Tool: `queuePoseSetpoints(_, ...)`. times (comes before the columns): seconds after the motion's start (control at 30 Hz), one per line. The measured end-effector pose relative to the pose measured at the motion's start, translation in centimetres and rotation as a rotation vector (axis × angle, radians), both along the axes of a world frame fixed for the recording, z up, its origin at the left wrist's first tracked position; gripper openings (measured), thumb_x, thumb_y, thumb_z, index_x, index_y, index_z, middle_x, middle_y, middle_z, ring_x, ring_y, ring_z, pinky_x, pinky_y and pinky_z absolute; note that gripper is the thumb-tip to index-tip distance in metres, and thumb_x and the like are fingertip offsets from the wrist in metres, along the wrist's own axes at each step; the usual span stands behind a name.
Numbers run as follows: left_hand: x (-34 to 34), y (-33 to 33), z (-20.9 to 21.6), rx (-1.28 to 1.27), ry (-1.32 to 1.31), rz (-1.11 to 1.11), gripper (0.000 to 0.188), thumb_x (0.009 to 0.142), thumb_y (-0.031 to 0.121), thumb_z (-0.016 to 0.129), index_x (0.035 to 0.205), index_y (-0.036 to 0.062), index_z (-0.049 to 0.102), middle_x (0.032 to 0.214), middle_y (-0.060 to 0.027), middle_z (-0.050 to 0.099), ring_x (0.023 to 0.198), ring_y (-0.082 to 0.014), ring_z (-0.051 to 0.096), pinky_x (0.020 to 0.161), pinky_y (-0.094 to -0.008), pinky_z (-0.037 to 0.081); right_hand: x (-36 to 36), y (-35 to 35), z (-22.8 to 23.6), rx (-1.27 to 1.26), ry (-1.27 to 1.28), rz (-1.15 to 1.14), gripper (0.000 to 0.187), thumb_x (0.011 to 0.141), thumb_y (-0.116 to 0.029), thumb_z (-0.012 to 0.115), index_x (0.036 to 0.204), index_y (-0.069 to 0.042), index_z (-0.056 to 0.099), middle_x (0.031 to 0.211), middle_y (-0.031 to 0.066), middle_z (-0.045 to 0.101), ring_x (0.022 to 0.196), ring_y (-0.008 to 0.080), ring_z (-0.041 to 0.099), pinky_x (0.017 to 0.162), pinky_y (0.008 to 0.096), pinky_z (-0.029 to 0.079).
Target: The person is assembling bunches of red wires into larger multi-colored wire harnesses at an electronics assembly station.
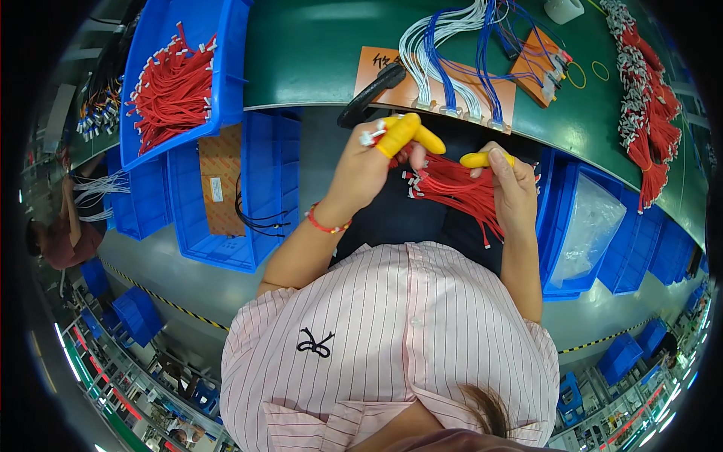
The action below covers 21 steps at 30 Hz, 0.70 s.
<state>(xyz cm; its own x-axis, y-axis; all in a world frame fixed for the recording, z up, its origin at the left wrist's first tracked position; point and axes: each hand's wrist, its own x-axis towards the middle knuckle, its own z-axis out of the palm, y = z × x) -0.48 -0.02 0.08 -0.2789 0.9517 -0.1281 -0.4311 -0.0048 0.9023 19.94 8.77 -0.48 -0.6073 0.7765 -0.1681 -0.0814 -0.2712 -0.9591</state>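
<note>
Yellow finger cots cover some fingertips of both hands. My left hand [364, 167] is closed, with the white connectors [370, 138] of red cable poking out beside its thumb. My right hand [514, 184] is pinched, its thumb against a yellow-tipped finger; what lies between them is too small to make out. Beneath and between the hands, a bundle of red cables [456, 188] with white end connectors rests across my lap. Just beyond the hands, at the bench edge, an orange board [374, 92] carries white and blue wires [444, 53] plugged into a row of connectors.
A black bar-like tool [370, 94] lies across the orange board's left corner. The green bench [316, 53] also bears an orange box [536, 64] and red cable bundles [649, 105]. A blue bin [232, 71] of red cables stands left; blue bins [218, 252] sit below.
</note>
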Motion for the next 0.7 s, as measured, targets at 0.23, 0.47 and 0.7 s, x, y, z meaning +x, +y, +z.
queuePoseSetpoints(0.23, -3.9, -3.4, 1.9, 0.239, 0.024, 0.050, 0.031, 0.100, 0.022, 0.050, 0.100, -0.0063, 0.063, 0.066, -0.0015, 0.056, 0.055, -0.0066, 0.047, 0.051, -0.0227, 0.039, -2.5, 0.2, -2.4, 0.597, -0.561, 0.125, 0.024, 0.087, -0.019, 0.068, 0.097, 0.003, 0.067, 0.092, 0.0113, 0.062, 0.088, 0.0240, 0.060, 0.081, 0.0342, 0.046)
queuePoseSetpoints(0.47, -2.7, -3.2, 1.2, -0.080, 0.703, 0.007, 0.024, 0.089, 0.004, 0.062, 0.112, -0.0010, 0.066, 0.087, -0.0051, 0.070, 0.070, -0.0055, 0.059, 0.060, -0.0198, 0.042, -3.1, 0.3, -2.8, 0.653, -0.610, 0.171, 0.020, 0.087, -0.015, 0.066, 0.096, 0.002, 0.064, 0.093, 0.0146, 0.062, 0.090, 0.0276, 0.059, 0.082, 0.0353, 0.045)
queuePoseSetpoints(0.7, 0.2, -1.2, -2.3, 0.037, 0.594, -0.057, 0.029, 0.096, 0.010, 0.056, 0.122, -0.0008, 0.061, 0.087, 0.0014, 0.060, 0.072, -0.0032, 0.050, 0.061, -0.0187, 0.038, -2.9, -0.6, -1.9, 0.329, -0.204, 0.133, 0.017, 0.095, -0.012, 0.059, 0.100, 0.003, 0.057, 0.091, 0.0096, 0.064, 0.085, 0.0166, 0.061, 0.080, 0.0302, 0.047)
